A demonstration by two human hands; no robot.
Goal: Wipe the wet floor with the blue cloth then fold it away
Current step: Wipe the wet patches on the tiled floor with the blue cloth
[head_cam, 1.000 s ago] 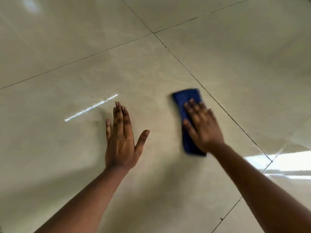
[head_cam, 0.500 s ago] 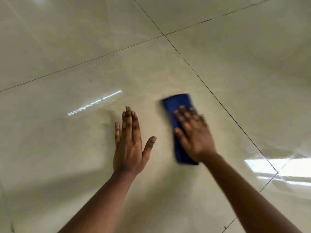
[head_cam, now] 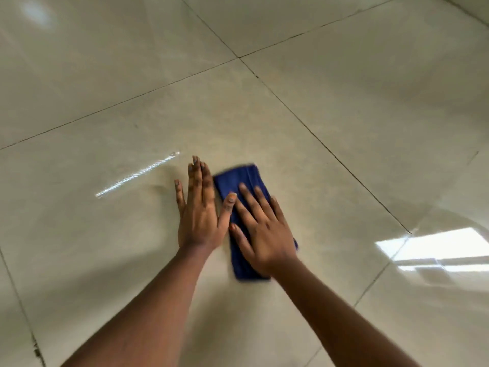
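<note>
View: looking down from head height at a person's two bare forearms reaching forward over a glossy floor.

Floor: large, pale beige, polished floor tiles (head_cam: 344, 115), divided by thin dark grout lines that run diagonally across the view. The surface is shiny and mirrors the light.

Cloth: a dark blue cloth folded into a long narrow rectangle (head_cam: 238, 178) lies flat on the tile near the middle of the view. Its long side points away from the person, leaning slightly to the left. The far end and the near end both show past the hand on top of it. Its edges look softly blurred.

Right hand: the right hand (head_cam: 264, 231) lies palm down on the blue cloth, covering its middle. The fingers are straight and a little spread, pointing forward and to the left. Nothing is pinched or gripped; the hand presses flat.

Left hand: the left hand (head_cam: 199, 215) lies palm down on the bare tile just beside the cloth's left edge. Its four fingers are straight and close together, pointing forward. The thumb sticks out to the right, and its tip overlaps the cloth's left edge close to the right hand's index finger.

Reflections: a thin bright streak of light (head_cam: 137, 173) glints on the tile left of the left hand. A wide bright window-shaped reflection (head_cam: 434, 247) shines on the floor at the far right.
</note>
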